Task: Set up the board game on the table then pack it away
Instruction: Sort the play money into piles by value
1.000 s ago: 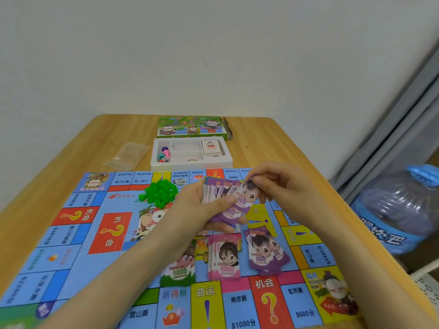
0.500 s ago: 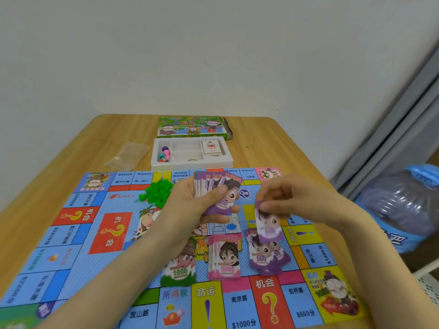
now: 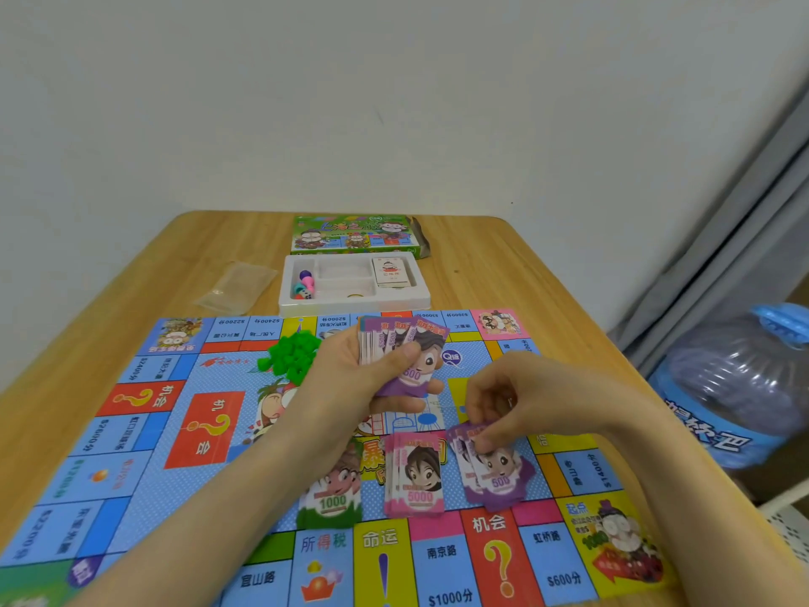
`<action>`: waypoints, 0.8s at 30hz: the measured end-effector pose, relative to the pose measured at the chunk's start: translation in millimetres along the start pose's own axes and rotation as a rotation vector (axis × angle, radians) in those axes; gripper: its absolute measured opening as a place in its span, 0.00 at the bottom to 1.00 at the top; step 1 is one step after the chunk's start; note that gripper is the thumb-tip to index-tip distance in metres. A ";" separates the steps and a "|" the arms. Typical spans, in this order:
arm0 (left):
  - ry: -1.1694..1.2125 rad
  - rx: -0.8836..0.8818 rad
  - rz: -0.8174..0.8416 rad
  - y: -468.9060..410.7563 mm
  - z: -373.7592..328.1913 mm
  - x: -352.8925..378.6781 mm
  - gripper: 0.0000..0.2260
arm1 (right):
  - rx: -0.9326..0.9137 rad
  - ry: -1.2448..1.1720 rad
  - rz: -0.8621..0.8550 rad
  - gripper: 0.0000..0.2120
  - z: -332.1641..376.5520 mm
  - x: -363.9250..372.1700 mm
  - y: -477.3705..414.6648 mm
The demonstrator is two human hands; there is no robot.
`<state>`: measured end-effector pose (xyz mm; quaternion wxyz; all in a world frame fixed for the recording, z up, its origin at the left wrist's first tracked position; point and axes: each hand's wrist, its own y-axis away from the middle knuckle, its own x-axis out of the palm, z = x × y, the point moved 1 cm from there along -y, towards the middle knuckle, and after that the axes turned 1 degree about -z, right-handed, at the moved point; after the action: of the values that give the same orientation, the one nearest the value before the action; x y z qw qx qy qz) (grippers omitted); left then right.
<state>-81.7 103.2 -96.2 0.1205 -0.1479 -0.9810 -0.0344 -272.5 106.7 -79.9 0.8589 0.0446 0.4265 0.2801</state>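
Head view: at frame centre, the left hand (image 3: 357, 381) grips a fanned stack of play notes (image 3: 400, 346). Lower right, the right hand (image 3: 518, 398) pinches a purple note (image 3: 490, 464) onto the 500 pile (image 3: 508, 495) on the board (image 3: 144, 435). Squaring its edges before release should keep the piles tidy.

Soft, even indoor light, faint shadows, slight blur, edges bowed.

We see the board (image 3: 144, 431) flat across the desk's (image 3: 481, 265) near half, three money piles (image 3: 416, 475) at its middle, a fan of notes (image 3: 402, 343) held above them, tray (image 3: 350, 302) and box (image 3: 354, 234) by the far edge.
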 end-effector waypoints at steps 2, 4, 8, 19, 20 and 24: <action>0.001 -0.001 0.005 0.2 -0.3 0.1 0.05 | 0.007 0.036 -0.009 0.07 -0.7 1.5 -1.1; 0.002 -0.002 0.007 0.4 -0.6 0.0 0.06 | 0.024 0.058 -0.013 0.08 -1.7 2.7 -2.0; -0.002 -0.004 0.004 0.5 -1.0 -0.1 0.05 | 0.037 0.068 -0.027 0.09 -3.7 2.8 -2.5; -0.004 -0.007 0.001 0.6 -1.0 -0.3 0.06 | -0.014 0.091 -0.075 0.09 -6.5 1.0 -2.8; -0.004 -0.008 0.003 0.5 -1.2 -0.2 0.06 | -0.009 0.104 -0.074 0.09 -7.0 1.3 -3.3; 0.003 -0.013 0.008 0.7 -1.6 0.0 0.06 | -0.002 0.135 -0.077 0.08 -7.6 2.0 -5.3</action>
<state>-81.1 103.7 -94.6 0.1211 -0.1524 -0.9800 -0.0403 -274.9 102.1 -87.8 0.8384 0.0081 0.4845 0.2497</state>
